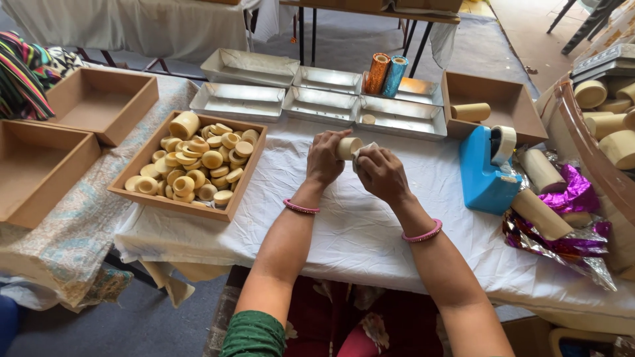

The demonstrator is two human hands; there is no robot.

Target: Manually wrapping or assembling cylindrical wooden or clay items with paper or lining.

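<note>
both hands meet over the middle of the white cloth (344, 231) that covers the table. the left hand (324, 158) is closed around a short cream-coloured tube (348, 147), holding it on its side with the round end facing right, and the right hand (382, 173) sits just beside it, its fingers pinching a small pale scrap (363, 152) against that end of the tube; what the scrap is made of cannot be told. each wrist wears a pink bangle. to the left, near the left hand, a shallow wooden tray (233, 198) is heaped with many cream rings and caps (198, 165) of the same colour as the tube. further left lie two bare wooden trays (40, 192) on a patterned cloth. at the far edge of the table stands a row of shiny metal trays (241, 100), and between them two upright rolls, one orange (378, 73) and one blue (395, 75). to the right of the hands a blue tape dispenser (481, 173) stands with its roll on top, and beyond it a wooden box (509, 99) holds one long cream tube. at the far right, more long tubes (541, 213) lie on crumpled purple and silver foil (575, 198), with others stacked in a curved brown container (598, 158).
</note>
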